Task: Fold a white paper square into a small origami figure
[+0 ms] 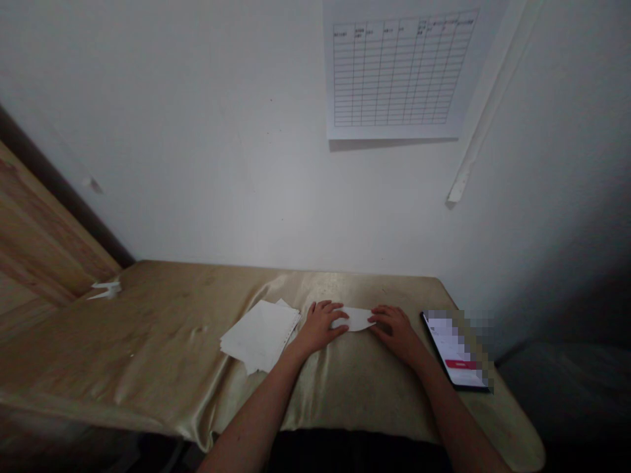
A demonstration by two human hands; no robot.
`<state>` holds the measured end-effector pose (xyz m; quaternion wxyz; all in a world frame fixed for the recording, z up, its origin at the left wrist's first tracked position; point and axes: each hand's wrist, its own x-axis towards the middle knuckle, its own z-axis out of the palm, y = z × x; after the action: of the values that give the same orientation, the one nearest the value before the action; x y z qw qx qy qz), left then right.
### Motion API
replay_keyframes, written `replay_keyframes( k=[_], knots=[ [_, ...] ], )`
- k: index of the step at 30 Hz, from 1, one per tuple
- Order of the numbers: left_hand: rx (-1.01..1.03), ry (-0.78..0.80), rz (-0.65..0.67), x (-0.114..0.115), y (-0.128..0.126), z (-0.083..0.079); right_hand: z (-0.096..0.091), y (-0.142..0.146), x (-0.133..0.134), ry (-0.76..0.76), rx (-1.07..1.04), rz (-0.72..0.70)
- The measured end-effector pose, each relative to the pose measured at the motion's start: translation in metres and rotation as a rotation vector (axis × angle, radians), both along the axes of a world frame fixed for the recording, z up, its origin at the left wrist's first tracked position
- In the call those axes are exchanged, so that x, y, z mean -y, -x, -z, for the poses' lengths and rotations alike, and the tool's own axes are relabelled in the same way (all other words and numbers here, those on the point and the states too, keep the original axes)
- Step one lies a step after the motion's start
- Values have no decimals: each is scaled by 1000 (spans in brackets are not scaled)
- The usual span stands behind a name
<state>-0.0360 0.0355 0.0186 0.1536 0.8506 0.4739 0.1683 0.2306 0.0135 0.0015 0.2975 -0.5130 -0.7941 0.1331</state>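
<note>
A small white sheet of paper (359, 318) lies between my two hands, low over the cloth-covered table. My left hand (324, 323) grips its left end, thumb on the near side and fingers toward the far edge. At the opposite end, my right hand (393, 328) pinches the paper between thumb and fingers. The near edge of the sheet looks curved, and its ends are partly covered by my fingers. Just left of my left forearm rests a loose stack of white paper sheets (261, 334), some with ragged or perforated edges.
A phone (456, 358) with a lit screen, partly pixelated, lies at the table's right. Gold satin cloth (162, 335) covers the table, wrinkled near the front. White scraps (105, 289) sit at the far left by a wooden panel (44, 243). A printed chart (394, 79) hangs on the wall.
</note>
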Motion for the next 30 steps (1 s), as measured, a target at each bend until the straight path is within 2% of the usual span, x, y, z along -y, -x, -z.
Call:
replay_keyframes(
  k=[9,20,30],
  knots=[
    [15,-36,-39,4,-9,2,-6,3,4,12,24,-17],
    [36,-19,-56,15,-22,-2,-4,3,2,32,51,18],
    [55,20,-23,16,-23,-3,-3,14,2,21,30,71]
  ],
)
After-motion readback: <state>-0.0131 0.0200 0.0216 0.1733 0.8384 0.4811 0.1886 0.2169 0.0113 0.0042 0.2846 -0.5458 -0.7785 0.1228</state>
